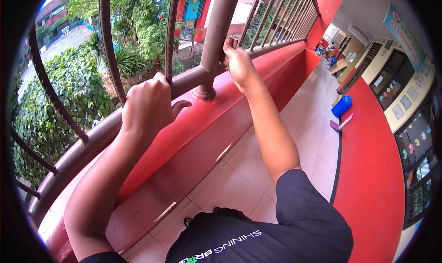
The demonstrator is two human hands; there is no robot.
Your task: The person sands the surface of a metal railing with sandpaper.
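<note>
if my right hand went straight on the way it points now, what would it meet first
Most likely the thick brown post, which stands close by your right hand; depth is unclear, so I can't tell whether they touch.

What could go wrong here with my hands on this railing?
The left hand might slip, since its thumb sticks out to the side instead of wrapping the brown rail. The right hand is right beside the thick post, so its knuckles could get knocked. The upright bars look ridged, so skin brushing along them may get scraped.
</note>
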